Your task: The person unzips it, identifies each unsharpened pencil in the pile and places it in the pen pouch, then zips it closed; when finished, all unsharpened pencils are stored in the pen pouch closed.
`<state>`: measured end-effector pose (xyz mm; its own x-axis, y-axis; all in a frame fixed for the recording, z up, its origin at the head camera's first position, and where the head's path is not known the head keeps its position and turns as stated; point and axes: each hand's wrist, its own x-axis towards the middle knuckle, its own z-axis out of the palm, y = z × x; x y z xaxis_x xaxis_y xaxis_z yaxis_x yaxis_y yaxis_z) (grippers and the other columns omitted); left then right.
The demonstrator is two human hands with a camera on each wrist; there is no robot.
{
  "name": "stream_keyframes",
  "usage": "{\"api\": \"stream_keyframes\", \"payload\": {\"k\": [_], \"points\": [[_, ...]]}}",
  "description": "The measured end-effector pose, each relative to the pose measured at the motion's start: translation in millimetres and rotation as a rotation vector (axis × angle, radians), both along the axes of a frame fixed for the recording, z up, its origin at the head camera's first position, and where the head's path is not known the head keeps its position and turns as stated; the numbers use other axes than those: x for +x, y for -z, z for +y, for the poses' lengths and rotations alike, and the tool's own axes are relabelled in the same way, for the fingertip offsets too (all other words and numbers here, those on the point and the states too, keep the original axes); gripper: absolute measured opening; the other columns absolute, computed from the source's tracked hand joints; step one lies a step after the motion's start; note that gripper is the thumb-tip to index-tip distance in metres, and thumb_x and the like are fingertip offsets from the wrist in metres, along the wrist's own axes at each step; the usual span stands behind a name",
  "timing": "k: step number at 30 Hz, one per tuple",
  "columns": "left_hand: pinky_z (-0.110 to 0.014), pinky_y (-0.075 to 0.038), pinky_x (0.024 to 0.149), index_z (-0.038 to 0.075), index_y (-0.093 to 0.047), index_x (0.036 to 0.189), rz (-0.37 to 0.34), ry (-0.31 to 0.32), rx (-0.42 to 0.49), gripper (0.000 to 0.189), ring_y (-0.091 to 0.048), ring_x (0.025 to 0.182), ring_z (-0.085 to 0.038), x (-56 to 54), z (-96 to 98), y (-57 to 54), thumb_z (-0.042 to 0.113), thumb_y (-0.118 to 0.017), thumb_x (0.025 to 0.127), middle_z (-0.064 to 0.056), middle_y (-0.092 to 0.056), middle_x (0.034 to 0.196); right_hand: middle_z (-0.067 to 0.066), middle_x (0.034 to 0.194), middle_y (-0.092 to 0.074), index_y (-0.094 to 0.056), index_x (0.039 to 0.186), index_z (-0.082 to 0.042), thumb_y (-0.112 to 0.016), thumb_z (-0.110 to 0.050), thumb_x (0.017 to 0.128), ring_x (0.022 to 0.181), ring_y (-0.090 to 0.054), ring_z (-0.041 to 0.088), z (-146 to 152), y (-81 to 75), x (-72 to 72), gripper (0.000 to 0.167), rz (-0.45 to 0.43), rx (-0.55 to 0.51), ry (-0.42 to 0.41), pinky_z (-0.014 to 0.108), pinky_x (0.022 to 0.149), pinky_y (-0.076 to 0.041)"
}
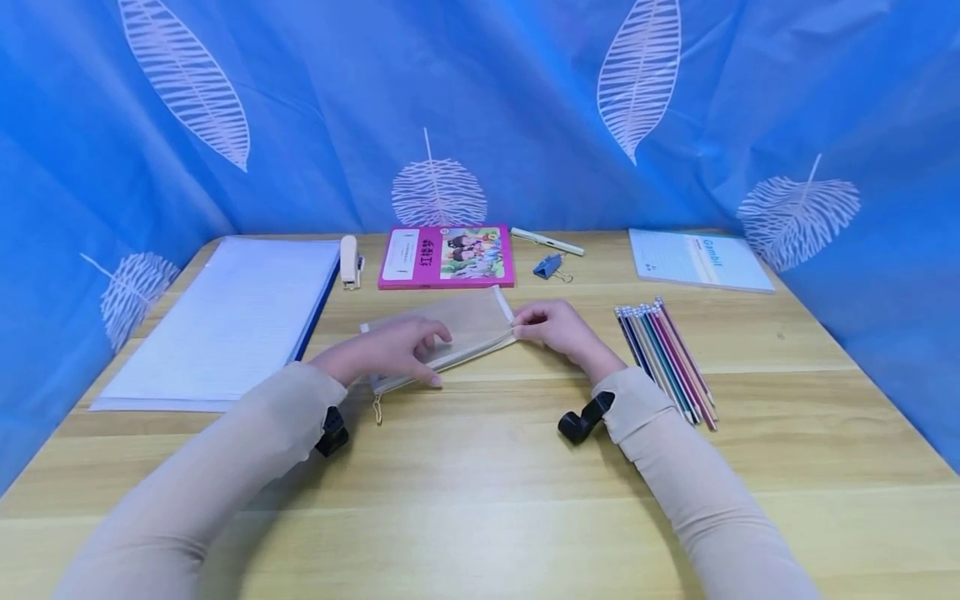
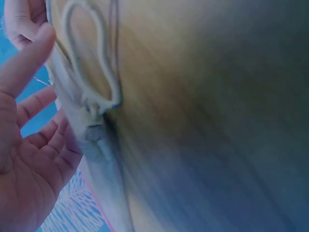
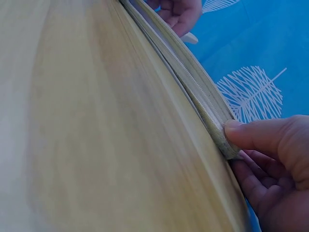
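Pinching the right end of a see-through zippered pouch [image 1: 472, 312], the right hand [image 1: 558, 329] has its grip drawn tight between thumb and fingers; its lower fingers fold away behind, so how many bear on the fabric is hard to tell. The left hand [image 1: 386, 346] lies over the pouch's left part, its grip slack and wide, thumb apart from the fingers. It covers that stretch of mesh, and whether its fingertips touch it cannot be told. In the right wrist view this hand is cut off at the top edge. A cord loop [image 1: 378, 410] hangs at the pouch's near left corner, large but blurred in the left wrist view.

The pouch lies between the hands above the worktop [image 1: 480, 500], just in front of a pink book [image 1: 447, 257]; which parts rest on the wood is unclear. Its zipper [image 3: 193, 79] runs along the near edge, and how far it is drawn cannot be made out.

The left sleeve [image 1: 262, 433] hides the near right corner of a paper stack [image 1: 225, 317]. Pencils [image 1: 667, 362] lie loose beside the right cuff [image 1: 633, 404].
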<state>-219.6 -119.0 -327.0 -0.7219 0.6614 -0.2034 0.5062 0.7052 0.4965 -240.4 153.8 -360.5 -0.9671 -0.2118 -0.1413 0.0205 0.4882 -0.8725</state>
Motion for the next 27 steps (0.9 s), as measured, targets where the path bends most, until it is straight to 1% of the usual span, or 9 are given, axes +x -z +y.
{"api": "stream_keyframes", "payload": {"k": [4, 8, 11, 13, 15, 17, 21, 25, 27], "points": [[-0.038, -0.046, 0.085, 0.010, -0.056, 0.120, -0.009, -0.016, 0.012, 0.052, -0.055, 0.091, -0.020, -4.2, -0.6, 2.0, 0.031, -0.076, 0.076, -0.008, -0.059, 0.102, 0.011, 0.123, -0.059, -0.068, 0.097, -0.003, -0.069, -0.008, 0.081, 0.120, -0.047, 0.027, -1.7, -1.7, 1.6, 0.018, 0.004, -0.014, 0.001, 0.042, 0.106, -0.030], [-0.037, -0.047, 0.084, 0.012, -0.061, 0.114, -0.070, -0.048, 0.071, 0.035, -0.056, 0.091, -0.018, -10.2, -5.3, 5.7, 0.028, -0.068, 0.084, -0.005, -0.062, 0.100, 0.011, 0.121, -0.059, -0.067, 0.099, -0.002, -0.069, -0.007, 0.080, 0.115, -0.049, 0.026, -2.4, -2.7, 1.7, 0.020, 0.003, -0.024, -0.003, 0.041, 0.103, -0.033], [-0.037, -0.046, 0.084, 0.011, -0.064, 0.109, -0.102, -0.081, 0.109, 0.024, -0.056, 0.090, -0.018, -14.1, -6.2, 7.5, 0.024, -0.062, 0.089, -0.004, -0.064, 0.100, 0.012, 0.120, -0.059, -0.066, 0.103, -0.002, -0.070, -0.008, 0.080, 0.112, -0.051, 0.026, 2.8, -5.7, 2.4, 0.024, 0.022, 0.000, -0.051, 0.040, 0.100, -0.036], [-0.037, -0.044, 0.084, 0.011, -0.066, 0.106, -0.112, -0.112, 0.123, 0.020, -0.055, 0.091, -0.018, -15.1, -6.1, 8.1, 0.022, -0.059, 0.091, -0.004, -0.064, 0.101, 0.012, 0.119, -0.060, -0.065, 0.107, -0.003, -0.070, -0.010, 0.080, 0.110, -0.053, 0.026, 11.4, -11.9, 4.0, 0.028, 0.056, 0.036, -0.103, 0.041, 0.100, -0.037], [-0.035, -0.043, 0.082, 0.009, -0.066, 0.104, -0.114, -0.141, 0.143, 0.019, -0.053, 0.089, -0.018, -15.2, -6.4, 8.6, 0.019, -0.058, 0.091, -0.004, -0.064, 0.099, 0.012, 0.119, -0.060, -0.063, 0.112, -0.006, -0.070, -0.014, 0.081, 0.110, -0.053, 0.026, 25.4, -21.2, 6.9, 0.033, 0.089, 0.079, -0.136, 0.042, 0.099, -0.037], [-0.032, -0.042, 0.078, 0.008, -0.066, 0.102, -0.123, -0.167, 0.169, 0.016, -0.052, 0.084, -0.018, -14.4, -7.3, 9.3, 0.016, -0.057, 0.091, -0.004, -0.064, 0.094, 0.013, 0.120, -0.059, -0.061, 0.116, -0.006, -0.068, -0.017, 0.083, 0.111, -0.054, 0.027, 44.3, -30.9, 10.6, 0.036, 0.120, 0.108, -0.138, 0.043, 0.099, -0.038], [-0.029, -0.043, 0.068, 0.006, -0.066, 0.098, -0.164, -0.217, 0.237, 0.013, -0.051, 0.074, -0.016, -10.9, -11.9, 12.3, 0.013, -0.058, 0.090, -0.004, -0.062, 0.083, 0.018, 0.124, -0.056, -0.056, 0.122, -0.002, -0.063, -0.022, 0.088, 0.111, -0.053, 0.031, 90.3, -44.1, 21.0, 0.040, 0.155, 0.161, -0.070, 0.045, 0.096, -0.040], [-0.028, -0.048, 0.065, 0.003, -0.066, 0.100, -0.265, -0.279, 0.320, 0.016, -0.054, 0.071, -0.014, -6.6, -17.9, 16.1, 0.013, -0.059, 0.089, -0.004, -0.063, 0.083, 0.021, 0.122, -0.055, -0.054, 0.123, 0.000, -0.059, -0.028, 0.091, 0.108, -0.051, 0.031, 134.1, -45.3, 33.4, 0.043, 0.167, 0.258, 0.005, 0.040, 0.091, -0.042], [-0.028, -0.050, 0.066, 0.000, -0.064, 0.101, -0.318, -0.309, 0.363, 0.018, -0.056, 0.072, -0.014, -5.4, -21.0, 17.6, 0.012, -0.059, 0.090, -0.006, -0.064, 0.085, 0.023, 0.121, -0.054, -0.053, 0.124, 0.001, -0.058, -0.028, 0.092, 0.106, -0.052, 0.031, 151.7, -42.3, 38.4, 0.044, 0.159, 0.292, 0.018, 0.036, 0.087, -0.043]]}}
